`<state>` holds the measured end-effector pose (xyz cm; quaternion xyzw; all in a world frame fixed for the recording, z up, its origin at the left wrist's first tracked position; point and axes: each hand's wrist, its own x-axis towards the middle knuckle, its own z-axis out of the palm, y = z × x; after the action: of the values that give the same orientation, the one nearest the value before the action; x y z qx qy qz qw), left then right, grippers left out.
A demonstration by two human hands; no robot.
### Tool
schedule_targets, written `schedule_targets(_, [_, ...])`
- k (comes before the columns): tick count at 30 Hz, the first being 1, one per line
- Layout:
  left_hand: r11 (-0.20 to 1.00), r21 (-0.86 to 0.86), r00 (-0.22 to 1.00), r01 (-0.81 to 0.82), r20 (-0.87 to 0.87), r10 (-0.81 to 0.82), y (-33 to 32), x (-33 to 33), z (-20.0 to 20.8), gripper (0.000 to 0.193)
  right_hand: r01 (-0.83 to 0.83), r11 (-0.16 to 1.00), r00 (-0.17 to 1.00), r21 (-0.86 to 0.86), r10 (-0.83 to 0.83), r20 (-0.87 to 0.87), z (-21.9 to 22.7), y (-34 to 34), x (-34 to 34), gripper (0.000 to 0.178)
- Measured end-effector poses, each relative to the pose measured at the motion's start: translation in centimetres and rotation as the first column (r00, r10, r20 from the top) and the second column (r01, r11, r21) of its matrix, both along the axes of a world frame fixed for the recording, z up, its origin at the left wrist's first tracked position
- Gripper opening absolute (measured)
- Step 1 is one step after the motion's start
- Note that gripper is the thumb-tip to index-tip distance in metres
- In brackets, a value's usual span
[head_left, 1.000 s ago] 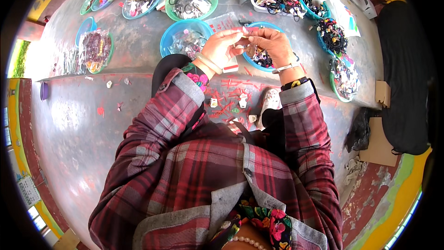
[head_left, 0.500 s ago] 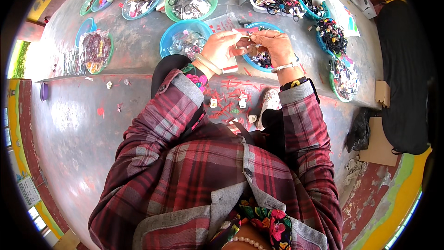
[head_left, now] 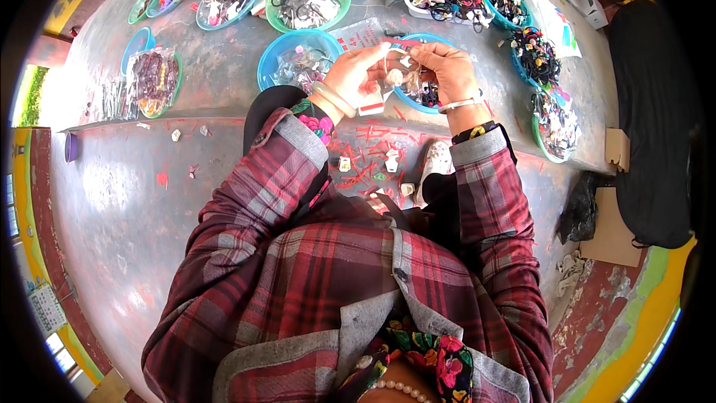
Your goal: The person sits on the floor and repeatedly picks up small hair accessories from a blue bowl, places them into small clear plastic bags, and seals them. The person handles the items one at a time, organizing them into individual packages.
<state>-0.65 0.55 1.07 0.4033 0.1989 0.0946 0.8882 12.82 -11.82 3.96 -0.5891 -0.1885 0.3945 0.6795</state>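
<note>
My left hand (head_left: 353,77) and my right hand (head_left: 450,76) are raised close together over the low ledge, fingers bent. Between them is a pale beige hair tie (head_left: 387,64), its loop spread open, with a roundish light ornament (head_left: 395,77) hanging from it. The right fingertips pinch its upper end; my left fingers close at its left side. A thin red strip (head_left: 406,42) shows near both sets of fingertips, and I cannot tell which hand has it. Behind the right hand stands a blue basin (head_left: 440,42) of dark hair ties, partly covered.
Left of it, another blue basin (head_left: 270,56) holds bagged small items. A green basin (head_left: 344,0) and a white tub (head_left: 418,13) stand farther back. Red scraps (head_left: 363,175) litter the floor near my shoe (head_left: 436,164). A long black bag (head_left: 650,127) lies at the right.
The hands have moved slightly apart. The beige loop and its light ornament now show plainly between them, where the fingers were bunched together before.
</note>
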Motion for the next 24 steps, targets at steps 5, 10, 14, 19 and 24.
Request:
schedule_targets(5, [0.979, 0.202, 0.997, 0.040, -0.077, -0.025, -0.4, 0.0, 0.4, 0.030, 0.066, 0.997, 0.998, 0.031, -0.065, -0.023, -0.1, 0.0, 0.6, 0.007])
schedule_targets(10, [0.964, 0.238, 0.990, 0.116, -0.100, -0.095, -0.3, -0.1, -0.2, 0.022, 0.083, 0.996, 0.996, 0.039, -0.081, -0.038, 0.3, 0.0, 0.1, 0.007])
schedule_targets(14, [0.980, 0.183, 0.994, 0.079, -0.091, -0.063, -0.5, 0.0, 0.2, 0.018, 0.057, 0.998, 0.998, 0.002, -0.057, -0.020, 0.3, -0.1, 0.2, 0.006])
schedule_targets(19, [0.994, 0.092, 0.997, 0.064, -0.042, -0.060, -0.4, 0.1, -0.5, 0.018, 0.037, 0.999, 0.999, 0.023, -0.036, -0.039, -0.2, 0.0, 0.3, 0.006])
schedule_targets(24, [0.985, 0.060, 0.987, 0.161, -0.035, -0.159, -1.2, 0.1, 0.9, 0.020, -0.019, 0.998, 0.999, 0.056, 0.021, -0.028, -0.1, 0.0, 0.1, 0.006])
